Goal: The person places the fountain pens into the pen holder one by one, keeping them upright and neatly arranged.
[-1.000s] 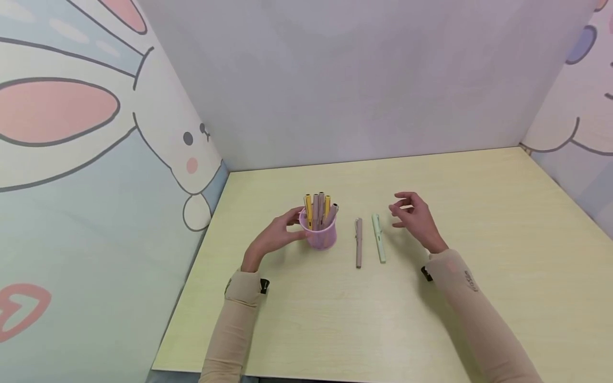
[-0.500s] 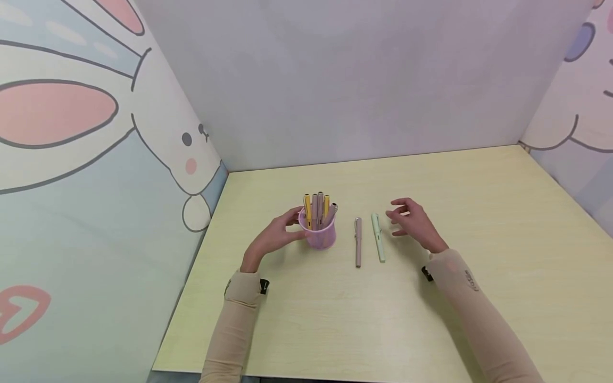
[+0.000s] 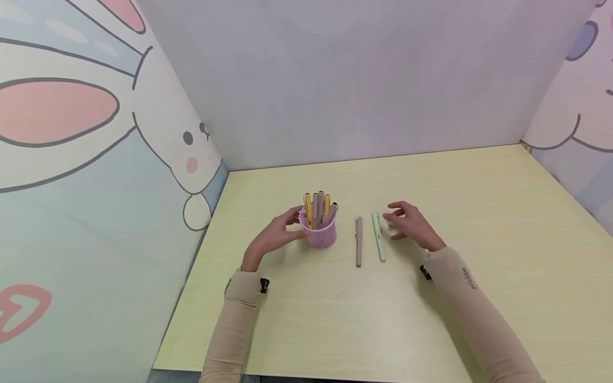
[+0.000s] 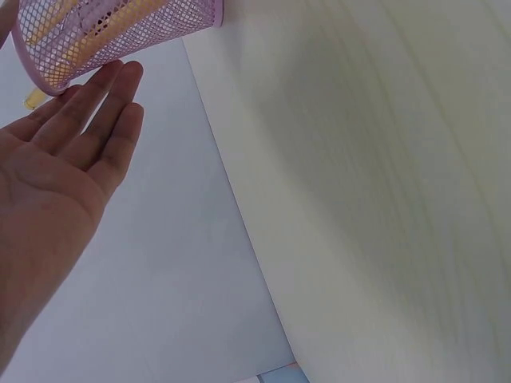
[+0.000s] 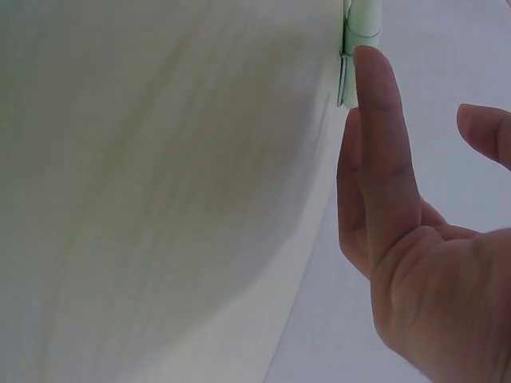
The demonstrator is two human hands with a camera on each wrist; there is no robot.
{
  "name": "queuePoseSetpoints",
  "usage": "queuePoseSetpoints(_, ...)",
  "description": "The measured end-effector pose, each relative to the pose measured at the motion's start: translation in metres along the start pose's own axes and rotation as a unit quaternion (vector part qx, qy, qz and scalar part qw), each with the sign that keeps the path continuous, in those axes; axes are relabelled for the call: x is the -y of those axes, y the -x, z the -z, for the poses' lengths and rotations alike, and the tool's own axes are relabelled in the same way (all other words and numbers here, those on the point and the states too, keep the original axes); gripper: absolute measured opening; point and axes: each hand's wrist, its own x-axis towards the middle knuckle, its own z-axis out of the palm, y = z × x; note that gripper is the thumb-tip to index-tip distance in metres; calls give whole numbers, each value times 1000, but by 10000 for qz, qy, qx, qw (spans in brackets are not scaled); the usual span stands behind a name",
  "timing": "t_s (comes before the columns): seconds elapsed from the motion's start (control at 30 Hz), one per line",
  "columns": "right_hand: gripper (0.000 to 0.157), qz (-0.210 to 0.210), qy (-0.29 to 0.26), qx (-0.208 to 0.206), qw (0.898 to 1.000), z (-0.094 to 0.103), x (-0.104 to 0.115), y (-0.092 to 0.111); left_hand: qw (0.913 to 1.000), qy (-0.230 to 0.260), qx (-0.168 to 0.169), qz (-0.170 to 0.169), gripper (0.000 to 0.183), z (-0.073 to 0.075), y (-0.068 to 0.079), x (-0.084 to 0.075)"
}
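A pink mesh pen cup [image 3: 322,239] stands on the table with several yellow and greyish-mauve pens upright in it. My left hand [image 3: 274,234] holds it from the left, thumb at the near rim and fingers along the far side. In the left wrist view those fingers [image 4: 118,140] lie against the mesh [image 4: 172,25]. A mint-green pen [image 3: 379,237] lies on the table, clip end away from me. Just right of its clip end is my right hand [image 3: 414,225], thumb and fingers apart, gripping nothing. The right wrist view has a fingertip [image 5: 375,68] overlapping the green pen [image 5: 365,22].
A greyish-mauve pen [image 3: 358,242] lies between the cup and the green pen, roughly parallel to it. The pale wood table [image 3: 311,330] meets a plain grey wall [image 3: 354,85] at the back. Walls with cartoon drawings [image 3: 96,234] close off the left and right.
My right hand has moved a little left and toward me, closer to the green pen's clip end. The left hand, the cup and the pens have stayed put.
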Motion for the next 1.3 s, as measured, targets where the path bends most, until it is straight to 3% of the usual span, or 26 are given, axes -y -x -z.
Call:
queuePoseSetpoints(0.47,60,-336,92,143,9993,-5,-2,-9,10000,-8,-19,-16,77,1,-1,-1)
queuePoseSetpoints(1.07,63,-408,-112,377,9984,-16,-4,-16,10000,27,4,50,77,0,0,-2)
queuePoseSetpoints(1.3,62,-570,104,337,9978,-19,-3,-21,10000,38,-1,42,77,0,0,-2)
